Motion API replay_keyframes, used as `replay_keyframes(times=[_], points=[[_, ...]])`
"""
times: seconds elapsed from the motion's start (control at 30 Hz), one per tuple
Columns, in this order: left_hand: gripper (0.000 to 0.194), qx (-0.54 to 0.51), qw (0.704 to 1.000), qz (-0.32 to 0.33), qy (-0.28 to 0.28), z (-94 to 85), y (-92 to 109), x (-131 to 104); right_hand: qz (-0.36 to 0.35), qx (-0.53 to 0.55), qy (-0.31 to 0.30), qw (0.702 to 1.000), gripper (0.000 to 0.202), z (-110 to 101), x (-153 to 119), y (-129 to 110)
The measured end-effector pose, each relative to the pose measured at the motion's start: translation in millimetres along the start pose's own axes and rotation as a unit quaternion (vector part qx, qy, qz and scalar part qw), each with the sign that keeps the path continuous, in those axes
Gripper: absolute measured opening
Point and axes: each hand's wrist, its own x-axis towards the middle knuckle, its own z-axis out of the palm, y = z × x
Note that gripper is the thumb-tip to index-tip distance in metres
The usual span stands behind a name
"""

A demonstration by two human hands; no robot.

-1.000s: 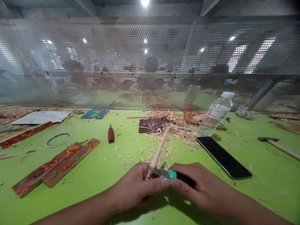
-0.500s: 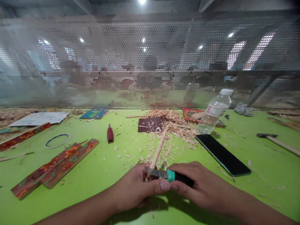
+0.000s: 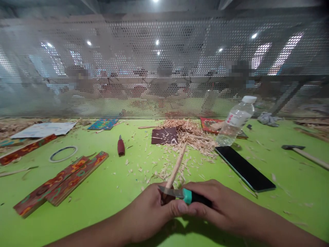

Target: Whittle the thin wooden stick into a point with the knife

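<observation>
My left hand [image 3: 151,209] is closed around the lower end of a pale whittled wooden stick [image 3: 177,164], which points up and away from me. In my right hand [image 3: 218,202] is a carving knife [image 3: 189,195] with a black and teal handle. Its blade lies across the stick just above my left fingers. My left thumb reaches over to the knife's handle end, close against my right thumb. The stick's bottom end is hidden in my left palm. Wood shavings [image 3: 164,171] lie scattered beyond my hands.
Ahead are a brown sandpaper sheet [image 3: 164,136] and a shavings heap [image 3: 190,128]. A phone [image 3: 245,168], tilted bottle [image 3: 236,120] and hammer [image 3: 305,154] stand right. Left lie a red-handled knife [image 3: 120,146], tape roll [image 3: 63,154] and painted wooden strips [image 3: 77,180]. A perforated screen [image 3: 159,99] closes the back.
The stick's far end has shifted slightly to the right and down. Both hands have sunk a little and stay together, with the blade still across the stick.
</observation>
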Motion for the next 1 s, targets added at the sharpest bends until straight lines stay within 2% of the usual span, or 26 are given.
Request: replay_keyframes(times=[0.1,0.23,0.37,0.57,0.7,0.8,0.9,1.0], points=[[0.047,0.031,0.999,0.007,0.023,0.7,-0.9,-0.5,0.030,-0.026,-0.020,0.999,0.046,2.0,-2.5,-0.9],[0.044,0.099,0.994,-0.012,0.046,3.6,-1.6,-0.8,0.082,-0.113,-0.029,0.990,0.045,8.1,-7.6,0.8],[0.044,0.132,0.989,-0.016,0.062,4.7,-3.8,-0.7,0.094,-0.164,-0.032,0.982,0.045,13.1,-6.2,1.5],[0.047,0.199,0.976,-0.034,0.079,2.4,-6.5,-0.7,0.119,-0.202,-0.025,0.972,0.031,15.5,-2.8,-3.7],[0.050,0.161,0.983,-0.057,0.071,1.5,-6.9,-0.4,0.137,-0.221,-0.025,0.965,0.026,17.4,-1.9,-3.5],[0.050,0.102,0.991,-0.074,0.049,0.1,-8.0,-0.2,0.107,-0.170,-0.013,0.979,0.023,17.7,-2.1,-1.4],[0.051,0.073,0.995,-0.055,0.041,-1.1,-6.9,0.1,0.088,-0.113,-0.007,0.990,0.025,15.8,-4.6,-1.3],[0.053,0.070,0.997,-0.025,0.027,-0.5,-4.7,-0.2,0.096,-0.101,-0.023,0.990,0.024,13.7,-7.6,-3.1]])
